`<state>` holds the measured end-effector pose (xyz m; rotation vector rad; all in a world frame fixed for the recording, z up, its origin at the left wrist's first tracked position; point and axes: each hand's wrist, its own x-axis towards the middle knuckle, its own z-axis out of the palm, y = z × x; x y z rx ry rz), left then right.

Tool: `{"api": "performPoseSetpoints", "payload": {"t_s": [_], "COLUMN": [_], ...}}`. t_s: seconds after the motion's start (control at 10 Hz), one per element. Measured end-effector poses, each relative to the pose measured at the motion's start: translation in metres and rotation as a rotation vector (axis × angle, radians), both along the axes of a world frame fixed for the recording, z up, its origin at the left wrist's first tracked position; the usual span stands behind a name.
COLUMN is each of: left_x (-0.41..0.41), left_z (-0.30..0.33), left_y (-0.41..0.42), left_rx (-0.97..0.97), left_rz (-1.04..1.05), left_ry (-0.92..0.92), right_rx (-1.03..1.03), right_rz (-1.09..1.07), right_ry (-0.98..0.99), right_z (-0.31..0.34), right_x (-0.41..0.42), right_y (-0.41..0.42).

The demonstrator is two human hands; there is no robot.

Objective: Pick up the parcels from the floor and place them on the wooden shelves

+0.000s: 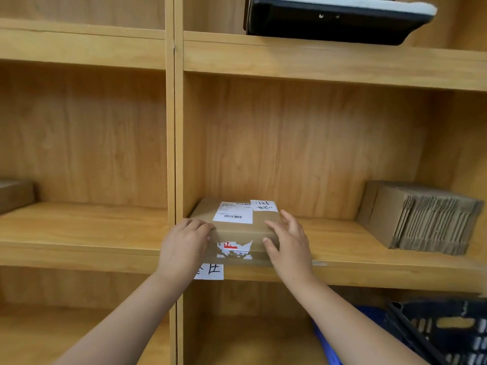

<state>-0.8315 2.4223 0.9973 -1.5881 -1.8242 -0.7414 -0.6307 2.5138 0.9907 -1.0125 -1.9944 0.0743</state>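
Observation:
A flat brown cardboard parcel (237, 227) with a white shipping label and a handwritten white slip rests on the middle wooden shelf (355, 248), at the left end of the right bay. My left hand (184, 243) grips its front left corner. My right hand (290, 241) holds its front right corner, fingers over the top, thumb on the front face. The parcel's front edge reaches the shelf's lip.
A stack of folded cardboard boxes (421, 217) lies at the right of the same shelf. Another box (15, 196) sits on the left bay. A black tray (334, 19) overhangs the upper shelf. Dark crates (442, 330) stand below right. A paper tag (210, 271) hangs on the shelf edge.

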Motion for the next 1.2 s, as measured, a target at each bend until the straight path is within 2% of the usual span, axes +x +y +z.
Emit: {"api": "performPoseSetpoints", "payload": {"t_s": [0.1,0.4,0.8,0.9,1.0,1.2], "left_x": [-0.002,-0.01,-0.019,-0.018,-0.018,-0.038], "left_z": [0.0,-0.005,-0.018,-0.026,-0.035,-0.041], "left_y": [0.009,0.045,0.069,0.06,0.039,-0.019], "left_rx": [-0.09,-0.161,-0.079,-0.115,-0.125,-0.129], "left_rz": [0.07,0.132,0.105,0.064,0.059,0.05], "left_ry": [0.069,0.07,0.09,0.039,0.014,0.029], "right_rx": [0.021,0.008,0.121,0.111,0.017,-0.05], "right_rz": [-0.014,-0.031,-0.022,-0.024,-0.042,-0.163], "right_ry": [-0.102,-0.26,-0.195,-0.218,-0.287,-0.228], "right_z": [0.001,-0.001,-0.016,-0.013,-0.008,-0.01], "right_x": [-0.008,-0.02,-0.029,-0.026,-0.023,-0.035], "right_y": [0.014,0.049,0.071,0.066,0.057,0.012]}}
